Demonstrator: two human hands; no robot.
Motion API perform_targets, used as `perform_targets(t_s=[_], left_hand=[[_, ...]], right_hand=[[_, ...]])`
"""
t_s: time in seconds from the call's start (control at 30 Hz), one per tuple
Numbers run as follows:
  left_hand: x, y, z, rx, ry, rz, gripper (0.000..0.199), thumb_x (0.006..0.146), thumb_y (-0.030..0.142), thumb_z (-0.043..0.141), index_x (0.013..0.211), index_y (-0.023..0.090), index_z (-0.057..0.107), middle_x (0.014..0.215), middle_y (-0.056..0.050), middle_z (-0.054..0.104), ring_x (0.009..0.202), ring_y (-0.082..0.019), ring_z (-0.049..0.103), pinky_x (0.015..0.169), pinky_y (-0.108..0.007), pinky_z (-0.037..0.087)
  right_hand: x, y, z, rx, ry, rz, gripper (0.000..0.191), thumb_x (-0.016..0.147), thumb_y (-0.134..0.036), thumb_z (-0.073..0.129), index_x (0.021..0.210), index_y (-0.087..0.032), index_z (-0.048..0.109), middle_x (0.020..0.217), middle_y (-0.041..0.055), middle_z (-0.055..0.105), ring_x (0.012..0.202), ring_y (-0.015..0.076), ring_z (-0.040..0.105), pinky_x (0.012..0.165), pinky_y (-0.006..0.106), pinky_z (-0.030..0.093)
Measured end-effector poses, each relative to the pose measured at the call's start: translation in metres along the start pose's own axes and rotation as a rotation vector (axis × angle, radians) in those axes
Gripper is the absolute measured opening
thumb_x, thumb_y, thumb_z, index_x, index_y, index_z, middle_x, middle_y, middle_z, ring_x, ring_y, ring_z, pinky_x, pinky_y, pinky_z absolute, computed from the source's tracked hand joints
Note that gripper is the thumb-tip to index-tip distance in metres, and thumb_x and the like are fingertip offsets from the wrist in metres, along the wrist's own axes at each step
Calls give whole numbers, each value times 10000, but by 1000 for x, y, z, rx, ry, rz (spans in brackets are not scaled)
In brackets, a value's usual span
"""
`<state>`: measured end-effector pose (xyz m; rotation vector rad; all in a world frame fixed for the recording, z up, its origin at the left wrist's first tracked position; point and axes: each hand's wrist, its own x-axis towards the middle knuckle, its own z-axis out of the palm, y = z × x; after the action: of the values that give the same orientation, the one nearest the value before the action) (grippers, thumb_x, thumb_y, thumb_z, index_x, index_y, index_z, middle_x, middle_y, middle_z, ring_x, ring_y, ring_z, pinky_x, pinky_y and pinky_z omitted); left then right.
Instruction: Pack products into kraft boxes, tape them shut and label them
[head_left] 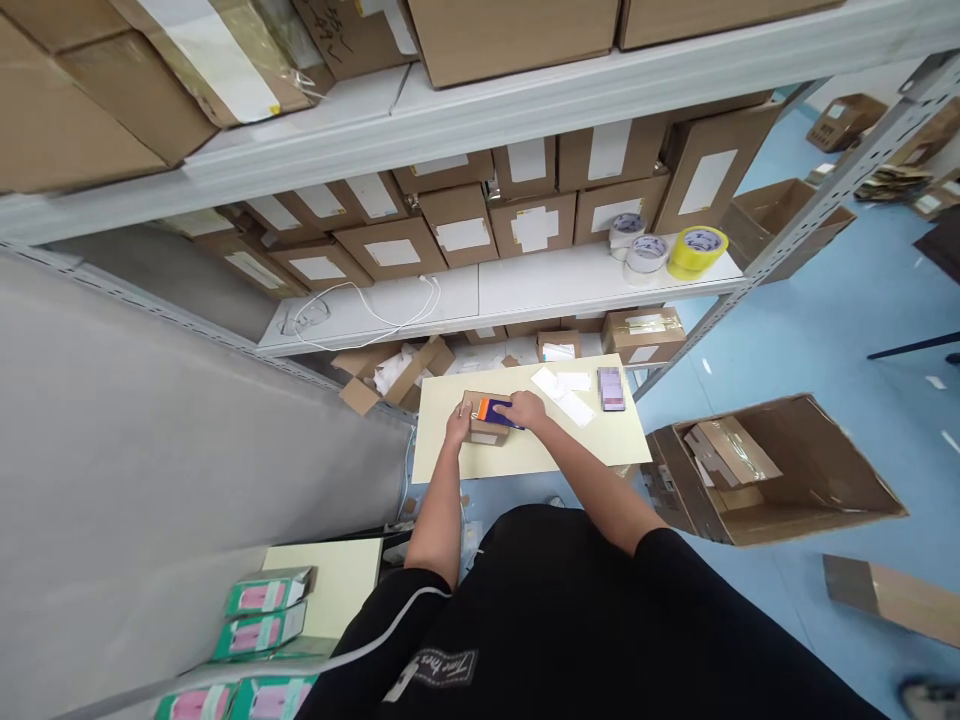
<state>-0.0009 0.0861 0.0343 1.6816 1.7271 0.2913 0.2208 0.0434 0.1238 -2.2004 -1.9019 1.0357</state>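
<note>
On the cream tabletop [540, 458] stands a small brown cardboard box [487, 438] with a white label on its near side. My left hand [457, 426] grips its left side, thumb toward the top. My right hand [526, 410] holds a flat dark blue and orange packet [491, 411] over the top of the box. Whether the packet rests on the box or goes partly inside, I cannot tell. To the right lie white paper slips [566, 398] and a phone [610, 389] with its screen lit.
Behind the table rises a metal shelf [540, 285] with labelled cartons [457, 225], tape rolls [696, 250] and a white cable [367, 300]. An open carton [817, 460] stands on the floor at right. Green and pink boxes [259, 632] are stacked lower left, beside a grey wall [165, 420].
</note>
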Motion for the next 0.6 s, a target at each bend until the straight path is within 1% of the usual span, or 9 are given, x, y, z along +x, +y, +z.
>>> perform_targets(t_s=[0.07,0.13,0.2,0.27,0.37,0.43,0.5,0.57,0.6], left_hand=[[-3,1,1,-16,21,-28,675,1023,664,405,1498,215,573,1412,-115,702,1340,-290,633,1107,-402,492],[-10,6,10,-50,25,-35,636,1060,617,326,1463,209,600,1415,-105,701,1342,-267,630,1109,-381,489],[-19,16,29,-92,-9,-14,607,1082,565,283,1417,199,633,1400,-99,711,1324,-255,639,1111,-370,488],[-31,29,53,-116,-63,0,599,1092,537,263,1377,185,655,1370,-107,726,1295,-262,654,1101,-378,496],[-44,49,87,-114,-124,10,600,1094,541,258,1373,185,653,1332,-115,741,1258,-280,672,1076,-394,513],[-47,59,99,-116,-149,22,593,1090,554,273,1374,195,651,1330,-115,740,1250,-290,674,1076,-403,511],[-45,63,103,-122,-164,34,580,1086,553,293,1379,200,647,1340,-113,735,1262,-294,665,1086,-408,505],[-43,62,102,-126,-169,45,569,1085,540,307,1396,196,637,1353,-114,730,1283,-295,653,1097,-410,500],[-42,60,101,-128,-169,52,565,1084,534,312,1407,195,629,1361,-114,726,1290,-294,649,1102,-410,497]], right_hand=[[0,-2,-5,-5,11,10,653,943,-750,571,1131,-157,771,1194,165,777,1130,280,722,825,283,520],[-3,4,-12,-15,18,31,657,921,-760,601,1117,-156,773,1165,164,782,1116,283,729,823,284,522],[-8,15,-20,-29,28,66,643,903,-746,640,1117,-154,770,1144,165,786,1100,290,736,809,288,525],[-17,34,-27,-55,37,110,631,881,-729,682,1117,-150,767,1147,173,784,1092,302,738,795,295,529],[-38,77,-35,-74,29,149,588,876,-722,690,1047,-167,779,1138,165,788,1072,309,741,776,301,530],[-58,115,-40,-46,18,157,534,907,-712,651,963,-198,786,1079,135,799,1024,299,748,753,309,531],[-80,155,-45,-37,45,211,515,930,-696,624,899,-208,784,1017,141,800,981,315,749,754,349,538],[-101,193,-47,-28,55,277,490,935,-672,626,885,-212,787,989,168,794,966,349,743,765,400,545],[-109,208,-47,-24,52,309,494,936,-669,619,897,-208,791,983,186,790,967,373,738,766,428,546]])
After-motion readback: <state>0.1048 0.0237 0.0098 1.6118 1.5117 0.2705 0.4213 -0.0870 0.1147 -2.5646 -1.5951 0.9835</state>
